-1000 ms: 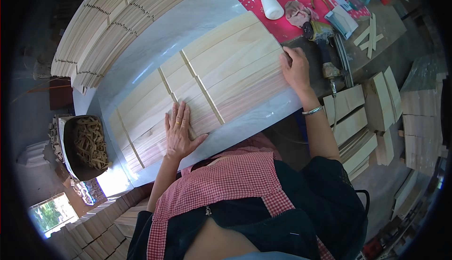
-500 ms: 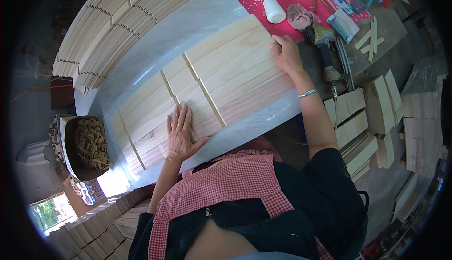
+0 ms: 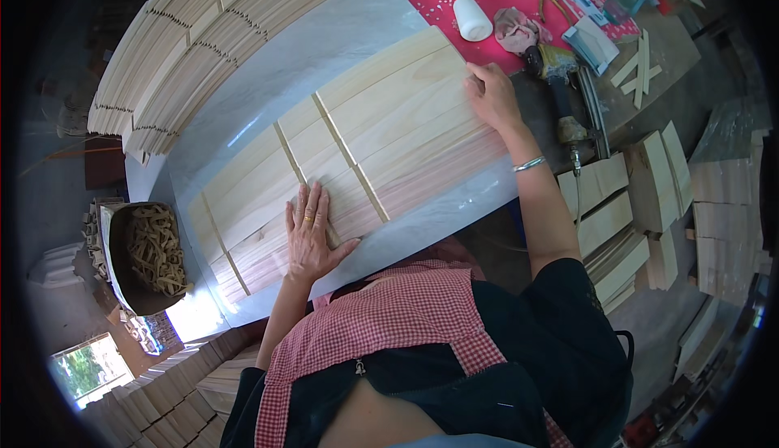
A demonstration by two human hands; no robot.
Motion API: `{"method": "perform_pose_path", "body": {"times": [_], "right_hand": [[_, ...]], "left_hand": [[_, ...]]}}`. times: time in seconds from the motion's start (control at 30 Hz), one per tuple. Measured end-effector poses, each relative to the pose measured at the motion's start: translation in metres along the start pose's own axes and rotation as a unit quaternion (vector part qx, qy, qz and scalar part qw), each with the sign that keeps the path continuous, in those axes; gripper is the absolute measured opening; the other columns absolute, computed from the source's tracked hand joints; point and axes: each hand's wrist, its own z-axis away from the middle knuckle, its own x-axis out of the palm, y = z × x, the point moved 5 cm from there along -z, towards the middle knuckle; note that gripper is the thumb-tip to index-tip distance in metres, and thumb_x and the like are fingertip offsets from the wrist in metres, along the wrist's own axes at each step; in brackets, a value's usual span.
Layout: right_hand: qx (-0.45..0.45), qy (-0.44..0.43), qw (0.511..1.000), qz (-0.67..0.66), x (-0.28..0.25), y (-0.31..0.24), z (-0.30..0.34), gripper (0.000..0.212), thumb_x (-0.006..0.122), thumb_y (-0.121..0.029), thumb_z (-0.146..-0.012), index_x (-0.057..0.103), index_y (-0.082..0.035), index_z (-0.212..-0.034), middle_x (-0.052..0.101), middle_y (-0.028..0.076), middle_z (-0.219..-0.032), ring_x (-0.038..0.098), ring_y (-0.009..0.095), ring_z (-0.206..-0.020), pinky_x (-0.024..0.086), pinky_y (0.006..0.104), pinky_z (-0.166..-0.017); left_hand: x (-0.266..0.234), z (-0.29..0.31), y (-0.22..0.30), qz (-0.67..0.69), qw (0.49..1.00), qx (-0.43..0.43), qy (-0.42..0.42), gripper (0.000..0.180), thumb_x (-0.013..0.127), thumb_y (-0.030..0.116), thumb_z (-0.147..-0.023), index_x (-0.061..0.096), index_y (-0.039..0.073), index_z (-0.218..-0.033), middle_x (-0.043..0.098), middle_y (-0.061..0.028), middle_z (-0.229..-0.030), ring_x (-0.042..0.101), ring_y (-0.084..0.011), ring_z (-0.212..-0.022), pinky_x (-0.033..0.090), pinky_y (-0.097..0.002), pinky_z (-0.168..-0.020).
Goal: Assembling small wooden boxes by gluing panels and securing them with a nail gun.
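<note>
A pale wooden panel [image 3: 414, 107] with several grooves across it lies flat on a grey sheet-topped table [image 3: 243, 91]. My left hand [image 3: 311, 233] rests on the panel near its close edge, fingers stretched out beside a groove. At the panel's right end is my right hand [image 3: 492, 97], its fingers curled over the end edge. The fingertips there are partly hidden, but the hand appears to grip the panel. Just right of that hand lies a yellow-and-dark power tool [image 3: 560, 91].
Stacked grooved wooden boards [image 3: 211, 34] fill the far left. A bin of wood scraps [image 3: 154, 253] stands left. On a pink cloth [image 3: 511, 2] are a white squeeze bottle [image 3: 471, 18], a crumpled rag [image 3: 517, 30] and pliers [image 3: 552, 6]. Wood blocks [image 3: 608, 221] lie at right.
</note>
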Motion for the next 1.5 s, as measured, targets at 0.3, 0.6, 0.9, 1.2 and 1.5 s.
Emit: {"method": "perform_pose_path", "body": {"times": [0.3, 0.6, 0.9, 1.2, 1.5], "right_hand": [[0.028, 0.052, 0.995, -0.076, -0.020, 0.011, 0.002, 0.029, 0.064, -0.012, -0.093, 0.070, -0.001, -0.119, 0.066, 0.012, -0.095, 0.061, 0.028, -0.079, 0.051, 0.0371, -0.075], [0.060, 0.029, 0.996, -0.064, -0.062, 0.030, 0.064, 0.023, 0.066, -0.007, -0.093, 0.072, 0.000, -0.113, 0.066, 0.009, -0.093, 0.057, 0.020, -0.070, 0.048, 0.0299, -0.065], [0.045, 0.027, 0.998, -0.045, -0.057, 0.005, 0.076, 0.022, 0.068, -0.007, -0.093, 0.073, -0.001, -0.113, 0.064, 0.008, -0.089, 0.054, 0.019, -0.068, 0.046, 0.0285, -0.063], [0.031, 0.022, 0.999, -0.030, -0.053, 0.007, 0.074, 0.023, 0.070, -0.007, -0.090, 0.073, -0.003, -0.112, 0.062, 0.010, -0.086, 0.055, 0.022, -0.067, 0.047, 0.0330, -0.064], [0.014, 0.012, 1.000, -0.024, -0.052, 0.003, 0.074, 0.024, 0.067, -0.008, -0.093, 0.073, 0.000, -0.115, 0.060, 0.008, -0.087, 0.052, 0.019, -0.067, 0.044, 0.0291, -0.062]], "left_hand": [[0.001, 0.000, 0.000, 0.006, 1.000, -0.002, 0.003, 0.108, 0.065, 0.070, -0.083, 0.026, 0.008, -0.162, 0.021, -0.0119, -0.170, 0.009, -0.0337, -0.159, 0.003, -0.0582, -0.126], [-0.001, 0.000, 0.001, -0.005, 1.000, 0.000, 0.003, 0.107, 0.066, 0.068, -0.083, 0.027, 0.008, -0.162, 0.021, -0.0129, -0.170, 0.009, -0.0335, -0.159, 0.004, -0.0582, -0.125], [0.000, 0.002, 0.002, -0.010, 1.000, 0.005, 0.017, 0.106, 0.066, 0.067, -0.083, 0.028, 0.008, -0.162, 0.021, -0.0135, -0.170, 0.009, -0.0333, -0.159, 0.004, -0.0582, -0.125], [0.000, 0.003, 0.002, 0.000, 1.000, -0.003, 0.013, 0.105, 0.067, 0.065, -0.083, 0.029, 0.007, -0.162, 0.021, -0.0135, -0.170, 0.010, -0.0333, -0.159, 0.004, -0.0582, -0.125], [0.001, 0.004, 0.000, 0.001, 1.000, -0.002, 0.018, 0.104, 0.068, 0.064, -0.083, 0.029, 0.006, -0.161, 0.022, -0.0139, -0.170, 0.011, -0.0333, -0.159, 0.005, -0.0578, -0.125]]}}
